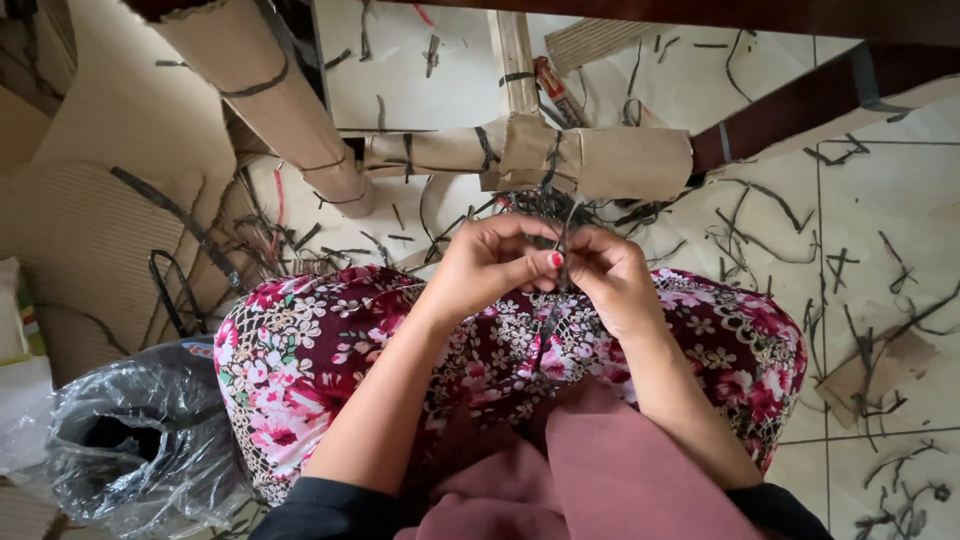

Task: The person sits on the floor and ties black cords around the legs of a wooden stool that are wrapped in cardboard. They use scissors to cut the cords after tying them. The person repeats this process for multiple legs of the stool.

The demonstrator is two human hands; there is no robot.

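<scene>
Both hands meet above the lap, left hand and right hand each grip pinching a dark strip.

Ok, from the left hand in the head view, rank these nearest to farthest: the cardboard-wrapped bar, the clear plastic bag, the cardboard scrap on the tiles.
1. Cardboard-wrapped bar: just ahead of the left hand, slightly right.
2. Clear plastic bag: low on the left, beside the knee.
3. Cardboard scrap: far right on the tiled floor, past the right hand.

Pale tiled floor littered with dark strap offcuts, cardboard-wrapped furniture legs across the top, corrugated cardboard sheets on the left, clear plastic bag lower left.
</scene>
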